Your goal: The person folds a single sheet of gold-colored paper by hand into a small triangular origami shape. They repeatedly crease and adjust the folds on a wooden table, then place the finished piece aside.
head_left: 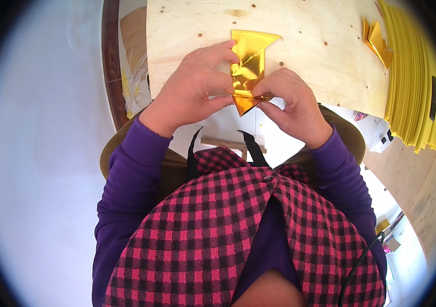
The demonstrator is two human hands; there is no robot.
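A shiny gold sheet of foil paper (249, 64), partly folded, lies over the near edge of the wooden table (192, 28). Its far end has a slanted fold with a point to the right, and its near end comes to a downward point past the table edge. My left hand (197, 84) pinches the near left side between thumb and finger, with other fingertips resting along the left edge. On the other side, my right hand (292, 102) grips the near right corner between thumb and forefinger. The paper just under the right fingertips is hidden.
A folded gold foil piece (378, 42) lies at the table's right side. Beside it stands a thick stack of yellow sheets (412, 82). Clear plastic wrap (136, 77) and a brown frame edge (111, 56) are at the left. A wooden bar (228, 145) shows below the table.
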